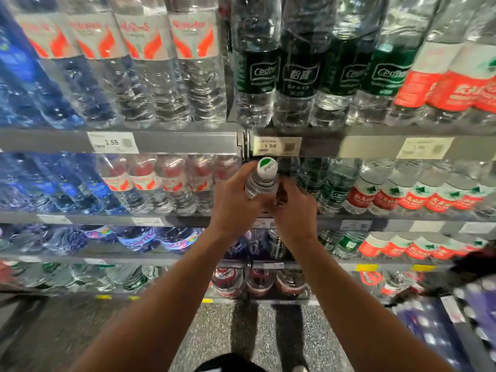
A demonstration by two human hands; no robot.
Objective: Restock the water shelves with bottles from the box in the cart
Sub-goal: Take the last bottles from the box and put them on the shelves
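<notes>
Bottle (261, 181) with a white-and-green cap is held up in front of the second shelf (120, 218), just under the price rail (161, 142). Left hand (236, 200) wraps its fingers around the bottle's body; right hand (292, 208) curls against its other side, though how firmly is unclear. On the top shelf stand four green-labelled bottles (316, 76) and four with orange flame labels (145, 36). Box in the cart (442, 323) at lower right holds blurred bottle caps, too many to count.

2 hands (265, 208), 1 held bottle (261, 181), 3 readable price tags (112, 142)
</notes>
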